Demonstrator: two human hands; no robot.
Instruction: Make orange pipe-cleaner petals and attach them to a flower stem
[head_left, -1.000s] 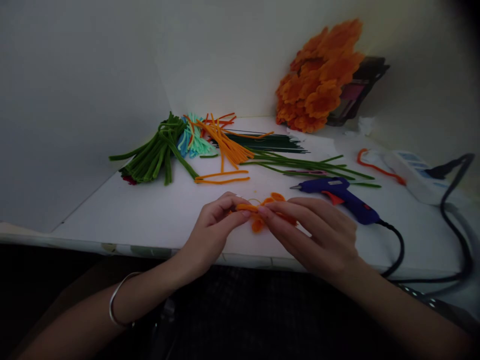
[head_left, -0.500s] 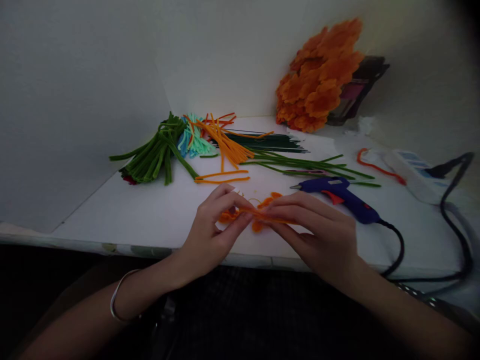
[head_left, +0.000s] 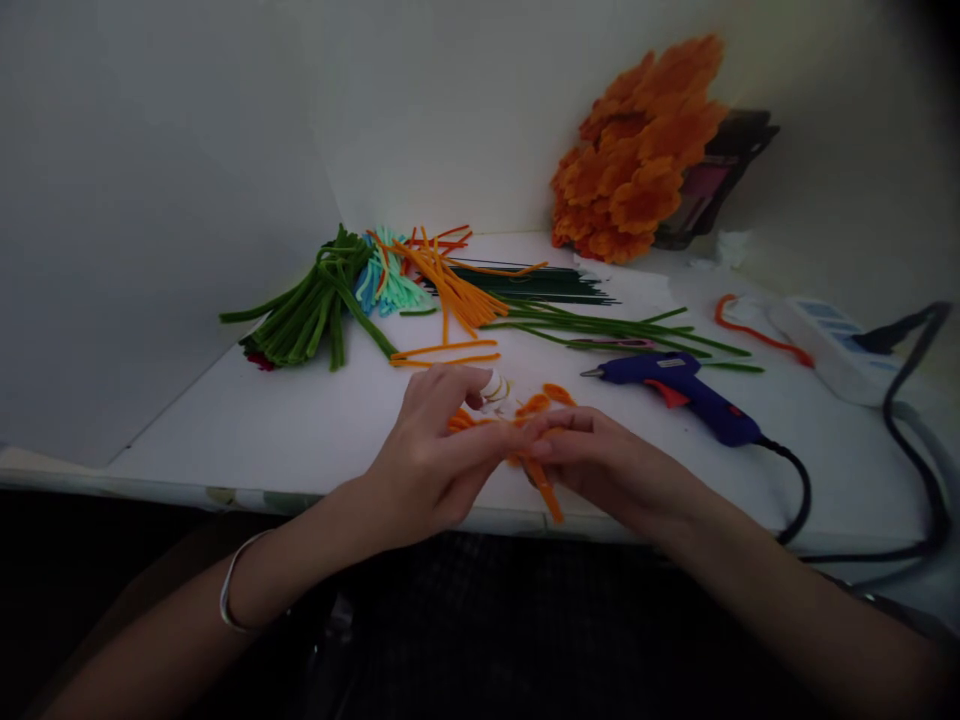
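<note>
My right hand (head_left: pixel 619 460) pinches orange pipe cleaners (head_left: pixel 546 492), whose ends hang down toward the front edge of the table. My left hand (head_left: pixel 435 445) meets it at the fingertips, thumb pressed against the same strips while its index finger is bent above. The fingers hide most of what they hold. Small orange pieces (head_left: pixel 558 394) lie on the white tabletop just behind the hands, partly covered. A small white object with a thin yellowish loop (head_left: pixel 495 385) shows behind my left fingers; its kind is unclear.
A blue glue gun (head_left: pixel 679 385) lies to the right, its cord running to a white power strip (head_left: pixel 836 345). Behind are orange pipe cleaners (head_left: pixel 457 285), green ones (head_left: pixel 600 322) and a green bundle (head_left: pixel 311 310). Orange fuzzy flowers (head_left: pixel 637 160) stand at the back right.
The orange strips have swung from lying sideways between the hands to pointing down. My right hand has turned and lowered slightly; the white object behind my left hand now shows.
</note>
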